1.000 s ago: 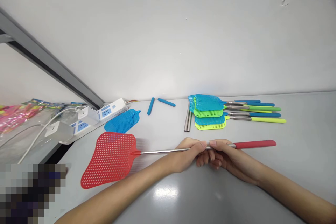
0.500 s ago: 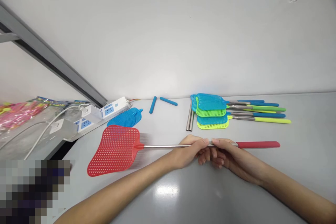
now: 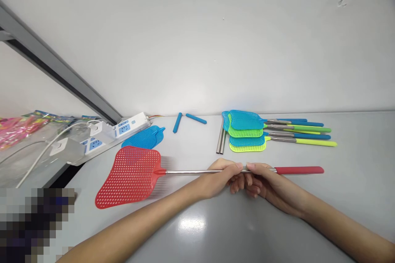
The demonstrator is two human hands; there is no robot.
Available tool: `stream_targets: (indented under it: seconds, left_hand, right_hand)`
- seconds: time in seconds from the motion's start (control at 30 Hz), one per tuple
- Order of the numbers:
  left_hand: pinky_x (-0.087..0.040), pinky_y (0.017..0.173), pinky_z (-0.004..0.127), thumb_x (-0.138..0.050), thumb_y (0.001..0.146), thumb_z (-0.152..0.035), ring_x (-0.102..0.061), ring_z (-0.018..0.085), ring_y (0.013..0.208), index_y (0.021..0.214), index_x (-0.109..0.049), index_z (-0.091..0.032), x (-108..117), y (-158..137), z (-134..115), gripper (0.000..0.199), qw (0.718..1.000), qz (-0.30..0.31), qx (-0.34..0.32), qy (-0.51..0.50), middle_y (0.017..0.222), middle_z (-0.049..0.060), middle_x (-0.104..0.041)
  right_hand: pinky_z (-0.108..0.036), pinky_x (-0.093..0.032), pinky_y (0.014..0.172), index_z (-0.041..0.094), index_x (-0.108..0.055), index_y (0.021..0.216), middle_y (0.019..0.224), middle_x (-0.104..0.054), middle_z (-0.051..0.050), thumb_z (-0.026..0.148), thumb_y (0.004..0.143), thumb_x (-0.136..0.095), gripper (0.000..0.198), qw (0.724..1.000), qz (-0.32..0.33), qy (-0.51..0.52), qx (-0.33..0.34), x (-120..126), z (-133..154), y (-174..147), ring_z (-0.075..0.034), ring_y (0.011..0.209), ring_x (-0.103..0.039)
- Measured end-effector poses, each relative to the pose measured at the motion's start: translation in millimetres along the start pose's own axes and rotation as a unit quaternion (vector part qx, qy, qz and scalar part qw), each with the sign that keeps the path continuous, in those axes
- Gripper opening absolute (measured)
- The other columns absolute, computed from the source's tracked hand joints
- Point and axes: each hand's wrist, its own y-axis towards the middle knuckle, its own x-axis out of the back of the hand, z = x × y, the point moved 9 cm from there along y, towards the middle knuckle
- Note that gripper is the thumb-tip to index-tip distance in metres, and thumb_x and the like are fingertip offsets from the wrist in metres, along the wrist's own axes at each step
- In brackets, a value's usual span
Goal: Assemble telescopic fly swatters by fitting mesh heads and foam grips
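Note:
A red fly swatter (image 3: 135, 176) with a thin metal shaft and a red grip is held level above the grey table. My left hand (image 3: 220, 176) is closed round the middle of the shaft. Close beside it, my right hand (image 3: 263, 178) is closed on the shaft just left of the red grip. Both thumbs lie along the top of the shaft, their tips nearly meeting. Beyond my hands lies a pile of blue, green and yellow fly swatters (image 3: 247, 131), handles pointing right. Two metal tubes (image 3: 220, 141) lie at the pile's left edge, partly under it.
Blue swatter heads (image 3: 143, 137) lie behind the red one. Two blue grips (image 3: 196, 118) are near the wall (image 3: 197, 41). At left are a white power strip (image 3: 132, 125) with plugged-in adapters, cables, and clear bags of pink items (image 3: 23, 131). A grey metal post (image 3: 61, 65) slants along the left.
The whole view has shifted slightly, so most things appear a little further left. Both hands keep the same hold on the red fly swatter.

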Motion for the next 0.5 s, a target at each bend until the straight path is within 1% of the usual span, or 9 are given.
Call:
stream_targets:
  seconds: [0.1,0.23,0.37,0.5]
  left_hand:
    - [-0.033,0.054,0.023,-0.028,0.086,-0.033,-0.043,0.009,0.048,0.065,-0.057,-0.012,1.0,0.5,2.0,0.042,1.000,-0.002,0.004,0.005,0.050,-0.001,-0.046]
    - [-0.032,0.055,0.024,-0.028,0.086,-0.033,-0.043,0.010,0.048,0.064,-0.057,-0.012,0.6,1.0,0.7,0.043,1.000,0.003,-0.006,0.003,0.048,-0.001,-0.046]
    - [-0.032,0.055,0.024,-0.026,0.086,-0.033,-0.045,0.009,0.049,0.059,-0.055,-0.012,0.2,0.4,2.0,0.046,1.000,0.006,0.000,0.005,0.053,0.001,-0.051]
    - [-0.033,0.057,0.024,-0.025,0.087,-0.032,-0.046,0.010,0.051,0.058,-0.055,-0.012,-0.5,-1.7,1.3,0.047,1.000,0.016,-0.005,0.017,0.053,0.001,-0.051]
  right_hand:
    - [-0.026,-0.030,0.055,0.012,-0.056,0.063,0.067,-0.053,-0.007,0.028,0.088,-0.026,0.042,1.000,0.001,-0.004,0.002,-0.4,1.5,0.8,-0.012,0.058,-0.042]
    - [-0.027,-0.029,0.055,0.012,-0.055,0.064,0.066,-0.052,-0.006,0.027,0.088,-0.027,0.040,1.000,0.001,-0.005,-0.001,-1.3,1.7,1.9,-0.012,0.057,-0.042]
    - [-0.028,-0.028,0.055,0.014,-0.046,0.054,0.061,-0.051,-0.005,0.027,0.086,-0.031,0.038,1.000,-0.008,0.010,0.000,1.6,-1.4,2.0,-0.013,0.056,-0.042]
    - [-0.028,-0.029,0.056,0.016,-0.037,0.049,0.052,-0.042,-0.002,0.028,0.085,-0.035,0.038,1.000,-0.022,0.021,0.003,5.6,-2.7,0.3,-0.013,0.055,-0.041]
